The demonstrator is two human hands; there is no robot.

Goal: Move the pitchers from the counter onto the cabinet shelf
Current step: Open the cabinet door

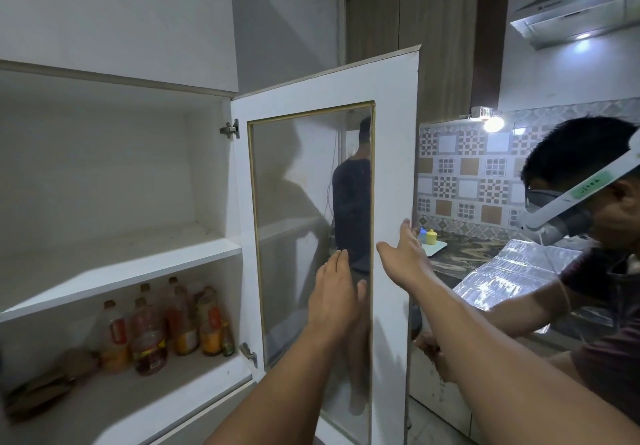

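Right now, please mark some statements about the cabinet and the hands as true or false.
1. The cabinet door stands open. True.
2. The right hand touches the door's outer edge. True.
3. The middle shelf holds bottles. False: it is bare; the bottles stand on the bottom shelf.
4. The left hand holds a pitcher. False: it lies flat on the door's glass panel.
5. A pitcher stands in the cabinet. False: none shows.

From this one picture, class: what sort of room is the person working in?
Most likely a home kitchen: an extractor hood hangs over a tiled backsplash, and bottles sit in the open cabinet.
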